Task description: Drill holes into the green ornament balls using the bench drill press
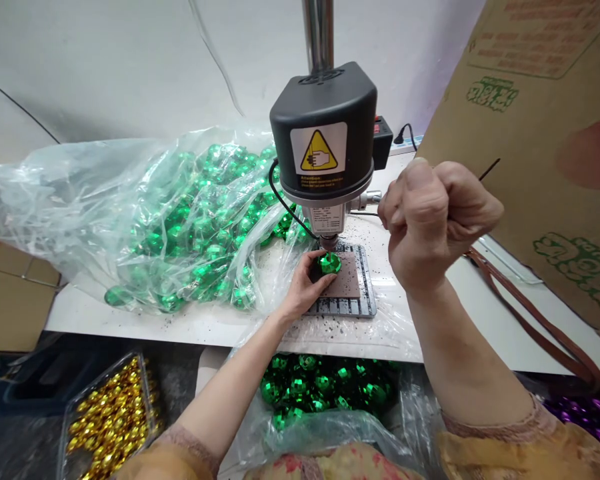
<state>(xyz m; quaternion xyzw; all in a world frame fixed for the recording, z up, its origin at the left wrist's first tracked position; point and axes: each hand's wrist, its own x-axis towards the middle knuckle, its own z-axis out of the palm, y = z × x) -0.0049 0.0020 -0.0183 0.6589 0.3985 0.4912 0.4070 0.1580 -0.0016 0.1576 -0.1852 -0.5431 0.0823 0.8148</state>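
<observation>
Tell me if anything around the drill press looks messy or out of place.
Dark specks lie scattered over the white table around the drill base plate, like drilling debris. The left hand holds a green ball very close under the spindle.

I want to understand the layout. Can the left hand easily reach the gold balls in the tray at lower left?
Probably yes. The left hand holds a green ball under the drill press; the gold balls lie uncovered on that side, nothing between.
</observation>
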